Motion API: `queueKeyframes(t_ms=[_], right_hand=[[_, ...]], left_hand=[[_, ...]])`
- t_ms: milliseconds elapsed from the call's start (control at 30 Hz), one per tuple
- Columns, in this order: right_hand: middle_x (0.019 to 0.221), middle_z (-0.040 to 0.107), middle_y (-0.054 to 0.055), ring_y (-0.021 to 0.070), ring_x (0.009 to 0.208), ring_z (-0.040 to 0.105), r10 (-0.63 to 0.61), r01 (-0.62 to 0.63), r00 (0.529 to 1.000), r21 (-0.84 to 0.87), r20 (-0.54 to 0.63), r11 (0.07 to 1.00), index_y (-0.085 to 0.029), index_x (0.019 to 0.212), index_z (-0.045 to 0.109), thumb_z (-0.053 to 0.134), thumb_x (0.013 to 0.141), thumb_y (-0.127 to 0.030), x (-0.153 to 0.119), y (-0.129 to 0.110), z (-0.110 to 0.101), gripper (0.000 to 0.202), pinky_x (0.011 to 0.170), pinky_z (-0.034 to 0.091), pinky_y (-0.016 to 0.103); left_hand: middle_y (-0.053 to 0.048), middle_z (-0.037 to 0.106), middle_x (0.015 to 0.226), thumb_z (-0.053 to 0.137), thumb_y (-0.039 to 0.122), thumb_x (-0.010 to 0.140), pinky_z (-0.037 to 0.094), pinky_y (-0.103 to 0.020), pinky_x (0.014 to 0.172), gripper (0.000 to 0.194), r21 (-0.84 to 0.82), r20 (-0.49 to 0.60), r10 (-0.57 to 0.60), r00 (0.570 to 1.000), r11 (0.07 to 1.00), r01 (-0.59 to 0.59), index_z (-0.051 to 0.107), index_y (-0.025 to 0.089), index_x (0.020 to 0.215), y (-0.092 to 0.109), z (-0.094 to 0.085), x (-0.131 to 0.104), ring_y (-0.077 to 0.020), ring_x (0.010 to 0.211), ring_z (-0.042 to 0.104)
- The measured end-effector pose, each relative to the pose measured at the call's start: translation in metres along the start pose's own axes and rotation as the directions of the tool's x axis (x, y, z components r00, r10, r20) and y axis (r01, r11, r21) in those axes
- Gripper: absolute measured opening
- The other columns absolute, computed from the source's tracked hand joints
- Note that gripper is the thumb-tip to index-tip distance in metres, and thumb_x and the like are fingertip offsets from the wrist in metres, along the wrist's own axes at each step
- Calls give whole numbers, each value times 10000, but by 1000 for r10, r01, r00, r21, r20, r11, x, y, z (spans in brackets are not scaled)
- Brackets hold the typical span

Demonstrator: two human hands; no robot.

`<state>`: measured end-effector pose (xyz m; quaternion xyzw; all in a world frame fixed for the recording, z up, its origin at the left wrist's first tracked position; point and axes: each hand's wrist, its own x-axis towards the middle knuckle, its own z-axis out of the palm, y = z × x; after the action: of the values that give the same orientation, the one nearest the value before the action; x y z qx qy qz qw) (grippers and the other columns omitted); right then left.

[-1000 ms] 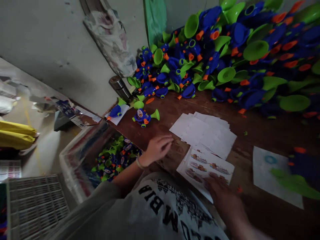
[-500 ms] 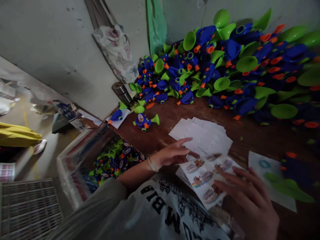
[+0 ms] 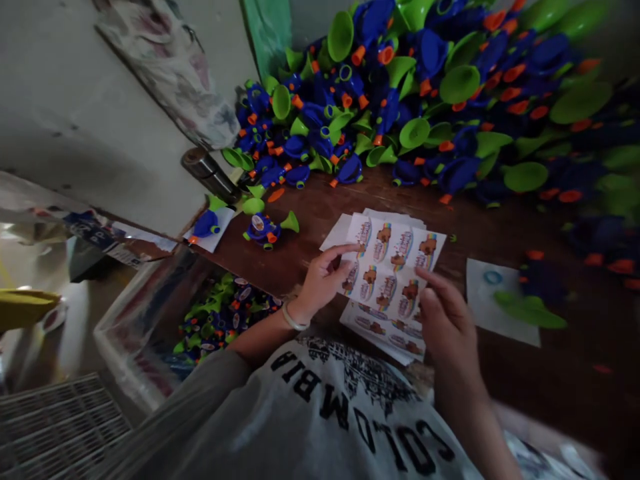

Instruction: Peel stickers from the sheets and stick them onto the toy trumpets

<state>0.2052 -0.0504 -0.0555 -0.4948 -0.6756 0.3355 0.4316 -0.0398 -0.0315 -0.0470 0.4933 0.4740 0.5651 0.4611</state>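
The left hand (image 3: 323,283) pinches the sticker sheet (image 3: 393,267) at its left edge, the right hand (image 3: 447,317) at its right. Beyond the sheet lies a toy heap (image 3: 415,133).

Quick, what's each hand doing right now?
Left hand: closed, holding the printed sheet by its left edge.
Right hand: closed, holding the same sheet's right edge.

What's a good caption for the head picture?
Left hand and right hand hold a printed sheet near heaped toys.
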Motion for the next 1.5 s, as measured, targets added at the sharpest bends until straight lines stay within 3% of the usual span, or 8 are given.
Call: queueKeyframes(t_ms=[333, 533, 667, 833, 1033, 1167, 1333, 1500], right_hand=[[1333, 742, 109, 248, 1009, 771, 43, -39, 998, 89, -40, 995, -312, 1403, 627, 752, 955, -429, 14, -5, 12, 480, 756, 682, 381], [1259, 770, 77, 237, 977, 763, 7, -15, 993, -65, -122, 998, -296, 1353, 685, 770, 946, -385, 17, -13, 11, 424, 769, 657, 369], [1154, 799, 64, 223, 914, 751, -74, 43, 981, -173, -181, 984, -286, 1313, 737, 758, 958, -343, 20, -21, 10, 361, 783, 639, 376], [857, 677, 30, 201, 794, 659, -203, 91, 945, -387, -257, 917, -284, 983, 830, 674, 1000, -288, 24, -25, 5, 157, 742, 566, 378], [1371, 711, 136, 396, 1303, 613, -226, 194, 974, -628, 30, 753, -286, 1243, 778, 682, 1014, -366, 26, -36, -8, 261, 1088, 473, 621], [1330, 789, 25, 343, 1429, 599, -331, 323, 939, -590, 98, 740, -369, 1357, 700, 716, 1011, -351, 29, -58, 9, 347, 1222, 384, 588], [1040, 854, -23, 218, 1108, 753, -509, 460, 861, -452, 15, 764, -330, 1149, 774, 725, 1004, -230, 34, -64, 29, 183, 982, 611, 382], [1037, 842, -36, 214, 963, 751, -575, 471, 814, -486, -83, 736, -415, 1096, 801, 753, 971, -207, 27, -51, 30, 247, 852, 656, 394]], left_hand=[[-68, 821, 1238, 914, 405, 851, 656, -281, 850, 429, -125, 69, -59, 996, 990, 68, 782, 243, 1226, 5, 0, -6, -157, 987, 775], [-97, 804, 1321, 871, 351, 901, 660, -374, 1029, 429, 91, 149, 111, 983, 988, -125, 763, 231, 1299, 15, -10, -7, -220, 1210, 776], [-106, 808, 1328, 842, 324, 928, 676, -310, 936, 487, 298, 159, 263, 952, 906, -300, 724, 238, 1392, 23, -15, -5, -182, 1079, 816], [-37, 866, 916, 829, 324, 946, 626, -206, 728, 141, 402, 182, 375, 909, 816, -417, 836, 217, 1037, 32, -17, 1, -126, 777, 812], [-16, 819, 741, 758, 377, 1005, 521, -186, 566, 195, 414, 212, 380, 900, 799, -435, 829, 207, 940, 38, -12, 2, -89, 594, 717], [-7, 758, 667, 656, 375, 1064, 476, -195, 550, 291, 423, 254, 362, 897, 792, -440, 793, 183, 893, 43, -3, -2, -84, 560, 660], [56, 451, 504, 578, 378, 1088, 329, -210, 469, 495, 314, 252, 288, 924, 879, -360, 548, 189, 632, 49, 5, -4, -60, 454, 412], [64, 346, 505, 565, 545, 1074, 292, -221, 442, 584, 237, 219, 144, 965, 952, -195, 492, 200, 608, 50, 9, -4, -68, 464, 313]])
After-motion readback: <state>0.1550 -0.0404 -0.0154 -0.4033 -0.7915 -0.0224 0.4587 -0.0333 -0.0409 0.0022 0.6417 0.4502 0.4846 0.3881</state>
